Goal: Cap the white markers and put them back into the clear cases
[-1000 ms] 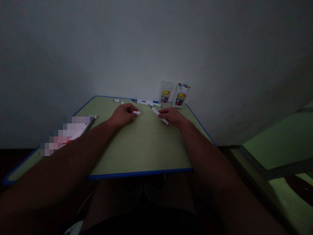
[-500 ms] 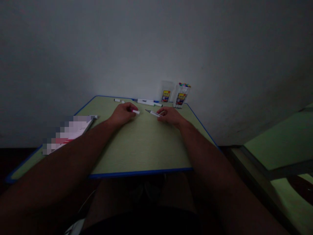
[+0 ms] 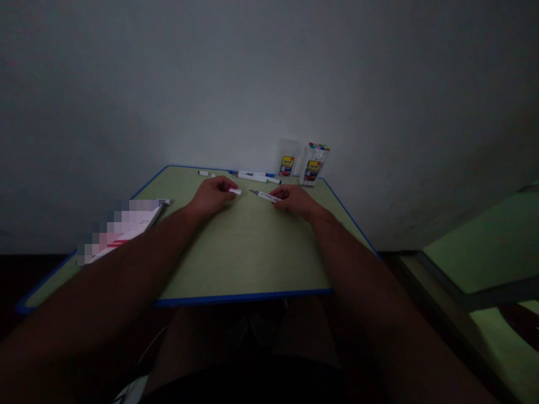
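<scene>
Between the fingers of my left hand (image 3: 211,193) is a small white marker cap (image 3: 235,191) with a pinkish end, its open side toward the right. My right hand (image 3: 293,198) grips a white marker (image 3: 268,196) with its bare, pointed tip facing left, toward the cap. A short gap separates tip and cap. Both hands are low over the pale table (image 3: 248,252). Behind them several white markers (image 3: 252,177) lie near the back edge, and a loose white cap (image 3: 203,173) lies to their left.
At the back right stand a clear marker case (image 3: 288,160) with a yellow label and a second case (image 3: 313,165) full of markers with coloured ends. A white booklet or sheet (image 3: 130,227), partly blurred out, lies at the left beside my forearm. A plain wall (image 3: 269,84) rises behind the table.
The hands keep almost the same pose, cap and marker tip still apart. The whole view has shifted very slightly.
</scene>
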A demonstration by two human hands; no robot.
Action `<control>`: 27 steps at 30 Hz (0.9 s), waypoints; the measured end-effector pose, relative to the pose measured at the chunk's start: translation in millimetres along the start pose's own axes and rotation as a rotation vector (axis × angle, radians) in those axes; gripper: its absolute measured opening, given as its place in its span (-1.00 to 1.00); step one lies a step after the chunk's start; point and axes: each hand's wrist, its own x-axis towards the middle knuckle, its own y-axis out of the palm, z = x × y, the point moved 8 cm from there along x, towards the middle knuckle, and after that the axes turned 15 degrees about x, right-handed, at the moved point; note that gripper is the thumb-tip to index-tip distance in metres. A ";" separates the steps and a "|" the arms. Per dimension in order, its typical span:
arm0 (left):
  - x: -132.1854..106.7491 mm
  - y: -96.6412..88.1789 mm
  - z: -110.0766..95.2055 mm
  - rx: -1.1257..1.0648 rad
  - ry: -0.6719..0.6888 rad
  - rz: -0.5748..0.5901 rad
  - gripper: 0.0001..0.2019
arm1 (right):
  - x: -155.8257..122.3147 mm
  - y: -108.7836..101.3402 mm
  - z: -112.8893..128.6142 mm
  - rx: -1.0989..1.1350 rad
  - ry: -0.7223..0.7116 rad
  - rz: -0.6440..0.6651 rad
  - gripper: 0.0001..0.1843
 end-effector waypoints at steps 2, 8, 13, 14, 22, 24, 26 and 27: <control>0.4 -0.1 0.5 0.002 0.001 -0.007 -0.79 | 1.1 0.0 -1.2 0.006 -0.001 0.004 -0.64; -1.3 -1.2 -2.3 -0.003 0.007 -0.006 -0.80 | 4.7 -2.1 -3.4 -0.007 -0.026 -0.004 -0.68; 0.2 -0.5 0.0 -0.017 0.008 -0.004 -0.79 | 5.4 -4.3 -3.0 -0.015 -0.040 -0.015 -0.71; 0.9 -0.5 1.0 -0.017 0.010 -0.009 -0.79 | 5.2 -4.6 -2.9 -0.012 -0.040 -0.016 -0.72; 5.3 -2.1 4.8 -0.001 0.032 -0.039 -0.76 | 4.4 -6.8 -2.0 -0.015 -0.043 -0.051 -0.74; 4.7 -4.0 2.9 0.025 0.035 -0.054 -0.76 | 4.3 -6.9 -2.8 -0.020 -0.034 -0.059 -0.75; 3.3 -6.1 0.0 0.046 0.035 -0.070 -0.76 | 3.8 -6.7 -3.1 -0.014 -0.023 -0.061 -0.75; 2.6 -7.0 -1.5 0.055 0.034 -0.076 -0.77 | 3.4 -6.8 -2.8 -0.010 -0.019 -0.064 -0.75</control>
